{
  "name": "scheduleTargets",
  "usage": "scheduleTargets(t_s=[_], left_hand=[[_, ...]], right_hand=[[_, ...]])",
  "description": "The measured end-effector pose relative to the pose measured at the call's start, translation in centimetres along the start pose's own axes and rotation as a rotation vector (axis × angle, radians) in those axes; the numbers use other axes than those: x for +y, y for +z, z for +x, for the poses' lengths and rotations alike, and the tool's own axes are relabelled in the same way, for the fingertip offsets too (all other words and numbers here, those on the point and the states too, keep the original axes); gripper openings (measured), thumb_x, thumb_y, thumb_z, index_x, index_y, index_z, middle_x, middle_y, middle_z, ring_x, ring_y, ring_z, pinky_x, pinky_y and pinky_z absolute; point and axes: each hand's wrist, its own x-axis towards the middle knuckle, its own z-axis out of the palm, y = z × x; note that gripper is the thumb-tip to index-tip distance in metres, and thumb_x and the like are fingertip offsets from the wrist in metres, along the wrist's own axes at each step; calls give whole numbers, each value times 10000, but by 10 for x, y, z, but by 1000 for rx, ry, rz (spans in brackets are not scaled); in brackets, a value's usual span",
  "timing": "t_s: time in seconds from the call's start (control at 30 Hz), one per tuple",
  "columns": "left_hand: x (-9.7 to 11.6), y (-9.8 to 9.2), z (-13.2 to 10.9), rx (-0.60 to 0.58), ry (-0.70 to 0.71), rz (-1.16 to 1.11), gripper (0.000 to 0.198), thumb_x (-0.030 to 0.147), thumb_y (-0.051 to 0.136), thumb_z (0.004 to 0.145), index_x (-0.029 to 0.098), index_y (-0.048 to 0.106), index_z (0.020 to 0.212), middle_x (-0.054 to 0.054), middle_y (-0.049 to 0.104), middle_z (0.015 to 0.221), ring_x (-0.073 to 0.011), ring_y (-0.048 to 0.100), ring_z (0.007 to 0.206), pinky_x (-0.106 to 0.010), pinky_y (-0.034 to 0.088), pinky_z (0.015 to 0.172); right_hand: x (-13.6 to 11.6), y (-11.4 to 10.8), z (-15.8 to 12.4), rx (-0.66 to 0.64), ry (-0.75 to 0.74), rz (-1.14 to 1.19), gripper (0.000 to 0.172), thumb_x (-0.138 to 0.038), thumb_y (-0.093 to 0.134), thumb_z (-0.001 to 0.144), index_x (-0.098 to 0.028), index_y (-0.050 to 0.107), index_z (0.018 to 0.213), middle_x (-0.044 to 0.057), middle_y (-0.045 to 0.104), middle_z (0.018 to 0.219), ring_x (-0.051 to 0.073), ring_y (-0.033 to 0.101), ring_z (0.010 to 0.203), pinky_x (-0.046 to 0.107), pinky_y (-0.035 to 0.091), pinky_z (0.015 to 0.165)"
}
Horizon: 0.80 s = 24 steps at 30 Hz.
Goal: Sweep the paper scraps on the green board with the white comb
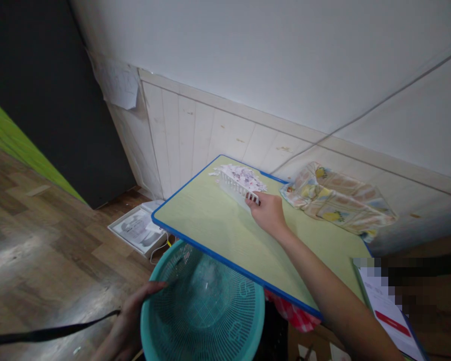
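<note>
We grip the near end of the white slotted tray [233,186] with our right hand [268,213], fingers closed on it; it sits full of paper scraps [244,176] at the far edge of the green table [218,230]. Our left hand [130,321] clasps the teal basket [203,306] rim, just below the table's front edge.

The right hand [268,213] hides its fingertips behind the end of the white basket [236,186], whose paper scraps [244,176] are too small to read. The bottom edge cuts off the left hand [130,321] and the teal basket [203,311], whose far rim lies hidden under the table [210,225]. A pixelated patch [417,286] blots out the right side. Only a corner of the red checked cloth [295,316] shows below the table.
</note>
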Motion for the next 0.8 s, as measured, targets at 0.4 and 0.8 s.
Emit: scheduleTargets(t_s=[0.4,0.8], left_hand=[[1,3,-1,-4,39,35,127,114,754,777,101,821,670,-119,813,622,-226,737,520,-290,623,547],[5,6,-6,-23,49,35,91,105,771,764,106,817,686,-110,826,648,-230,755,548,-296,630,577]], right_hand=[[-2,6,6,-38,-51,85,195,-243,611,867,-183,778,788,23,683,634,172,579,613,272,344,633],[7,11,8,-47,-50,220,241,-224,661,884,-205,836,1048,70,832,947,222,743,782,294,503,749]])
